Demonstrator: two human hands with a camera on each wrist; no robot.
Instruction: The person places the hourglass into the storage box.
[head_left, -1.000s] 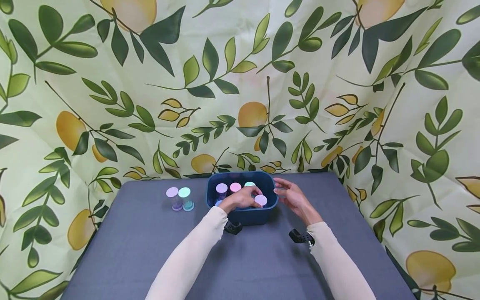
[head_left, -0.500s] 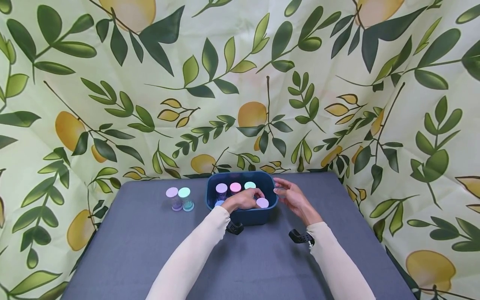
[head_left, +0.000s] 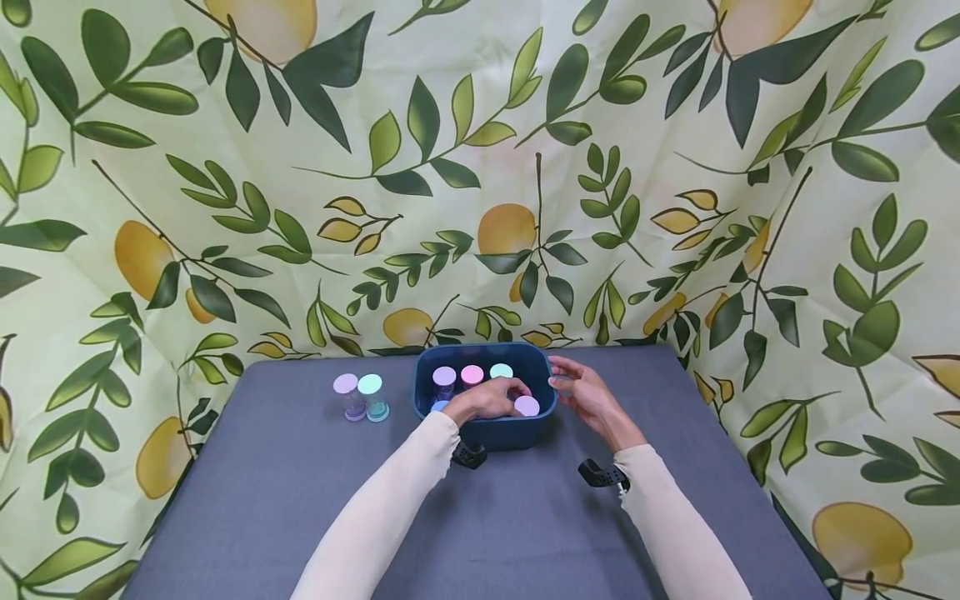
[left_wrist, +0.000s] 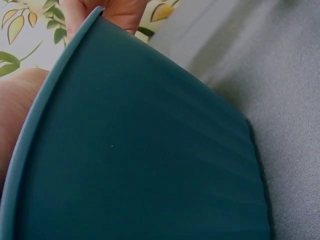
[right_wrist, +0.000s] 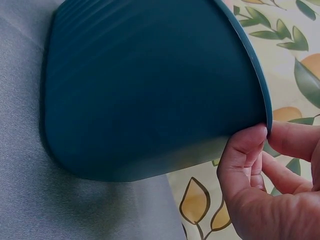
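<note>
My left hand (head_left: pixel 491 398) reaches over the near wall into the blue bin (head_left: pixel 495 435), its fingertips around a lilac-capped sand timer (head_left: pixel 527 406) in the near right corner. The lower part of that timer is hidden by the bin wall. With thumb and fingers, my right hand (right_wrist: pixel 280 175) pinches the bin's rim at its right end. Inside the bin also stand timers with a purple cap (head_left: pixel 444 374), a pink cap (head_left: pixel 472 375) and a mint cap (head_left: pixel 501 371). A blue-capped one (head_left: pixel 439 406) shows partly behind my left wrist.
On the grey tabletop (head_left: pixel 262 483), left of the bin, a purple sand timer (head_left: pixel 350 397) and a teal one (head_left: pixel 373 398) stand upright side by side. A lemon-print cloth (head_left: pixel 420 250) hangs right behind the bin and table.
The lilac-capped timer and my left hand have shifted slightly right and down within the bin. My right hand has stayed at the rim.
</note>
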